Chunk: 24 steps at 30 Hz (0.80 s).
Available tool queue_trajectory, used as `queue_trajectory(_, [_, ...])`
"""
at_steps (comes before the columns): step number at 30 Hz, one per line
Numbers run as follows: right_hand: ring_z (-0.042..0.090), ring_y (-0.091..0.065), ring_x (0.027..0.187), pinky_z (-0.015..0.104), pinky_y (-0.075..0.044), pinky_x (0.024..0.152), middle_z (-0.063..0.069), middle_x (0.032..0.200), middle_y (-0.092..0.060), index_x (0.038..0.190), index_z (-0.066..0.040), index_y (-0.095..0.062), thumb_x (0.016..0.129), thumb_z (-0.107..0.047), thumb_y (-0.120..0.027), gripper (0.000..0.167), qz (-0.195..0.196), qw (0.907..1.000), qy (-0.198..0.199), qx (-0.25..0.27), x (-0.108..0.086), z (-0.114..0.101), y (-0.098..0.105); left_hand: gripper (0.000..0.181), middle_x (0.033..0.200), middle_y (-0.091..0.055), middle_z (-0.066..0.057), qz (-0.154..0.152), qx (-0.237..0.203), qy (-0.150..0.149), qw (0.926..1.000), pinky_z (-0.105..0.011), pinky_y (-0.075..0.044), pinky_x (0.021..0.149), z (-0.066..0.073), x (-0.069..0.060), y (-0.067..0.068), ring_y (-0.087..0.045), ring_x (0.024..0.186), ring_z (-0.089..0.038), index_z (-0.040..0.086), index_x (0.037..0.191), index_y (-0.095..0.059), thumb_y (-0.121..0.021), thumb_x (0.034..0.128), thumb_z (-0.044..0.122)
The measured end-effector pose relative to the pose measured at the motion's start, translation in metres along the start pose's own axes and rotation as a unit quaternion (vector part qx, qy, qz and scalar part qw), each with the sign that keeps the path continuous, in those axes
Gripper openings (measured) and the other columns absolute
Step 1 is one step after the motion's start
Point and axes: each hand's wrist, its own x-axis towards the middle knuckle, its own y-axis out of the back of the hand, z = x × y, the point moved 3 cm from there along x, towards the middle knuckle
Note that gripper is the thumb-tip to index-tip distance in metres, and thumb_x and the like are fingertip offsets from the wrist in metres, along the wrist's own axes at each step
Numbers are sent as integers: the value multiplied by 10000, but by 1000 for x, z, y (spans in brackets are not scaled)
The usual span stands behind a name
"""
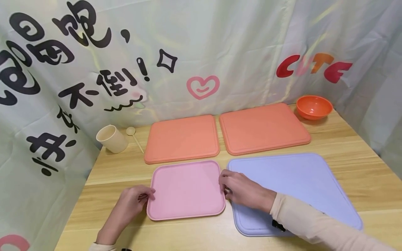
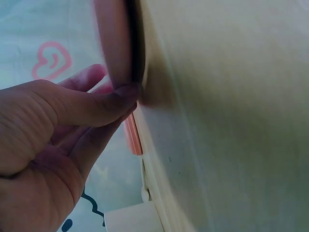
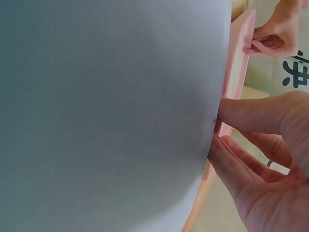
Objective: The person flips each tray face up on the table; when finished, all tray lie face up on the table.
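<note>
A pink rectangular tray [image 1: 187, 190] with a raised rim lies between my hands in the head view. My left hand [image 1: 133, 201] pinches its left edge, thumb and fingers on the rim; the left wrist view shows this left hand [image 2: 72, 125] gripping the tray's edge [image 2: 118, 43] close to the tabletop. The right edge is pinched by my right hand [image 1: 243, 188], which reaches across a larger blue board [image 1: 282, 181]. In the right wrist view that blue board [image 3: 111, 111] fills much of the picture and partly hides the right fingertips [image 3: 229, 108].
Two orange boards [image 1: 185, 137] lie behind the pink tray and the blue board. A beige cup [image 1: 113, 141] and a small spoon [image 1: 132, 132] are at the back left; an orange bowl [image 1: 314, 108] stands back right. A printed curtain [image 1: 245, 45] borders the wooden table [image 1: 103, 183].
</note>
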Motion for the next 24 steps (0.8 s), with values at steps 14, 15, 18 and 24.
queue_trajectory(14, [127,-627,881,303,-554,752,-44,1008,-627,963,-86,-707,801,-32,-838,216,416,9988,-176,174,-21,7,26,317,1024,-761,-49,-228,-80,469,9986,-334,-608,764,23,5,15,-735,885,-195,71,1013,-786,-785,773,-137])
queue_trajectory(15, [129,-630,884,311,-555,752,-43,1012,-632,975,-83,-709,805,-52,-842,217,470,9985,-239,120,-24,9,30,322,1031,-757,-63,-206,-305,511,9980,-322,-609,758,27,7,16,-736,877,-200,55,1040,-778,-779,782,-137])
queue_trajectory(18, [141,-647,879,325,-556,735,-37,1007,-654,998,-81,-717,813,-113,-851,231,670,9965,-499,-78,-35,17,42,323,1053,-750,-97,-244,-1053,678,9918,-292,-605,772,40,14,14,-740,886,-204,12,1106,-750,-751,817,-132])
queue_trajectory(24, [190,-661,859,358,-538,684,13,1002,-692,1023,-89,-715,803,-210,-871,296,1029,9857,-1284,-358,-59,36,68,303,1123,-734,-154,-708,-2172,757,9706,-294,-591,834,68,34,1,-730,979,-240,-23,1216,-697,-717,914,-18])
